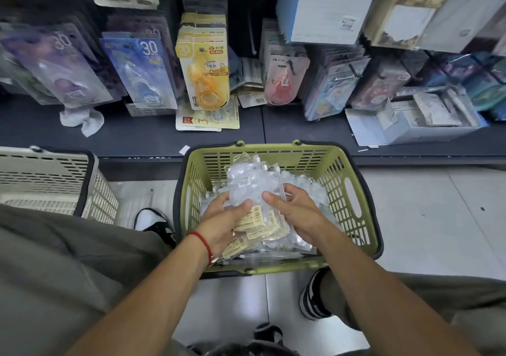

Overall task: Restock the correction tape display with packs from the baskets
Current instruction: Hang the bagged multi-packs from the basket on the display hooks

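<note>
While both hands grip them, clear blister packs (254,191), cream labels, green basket (353,191)

a pale tiled floor (427,218) carries a green basket (353,207) at centre and a beige basket (54,180) to its left, apart. behind them runs a dark shelf (137,133). on the shelf lie a crumpled white cloth (82,121), flat yellow packs (208,120) and, to the right, white boxes (427,125).
</note>
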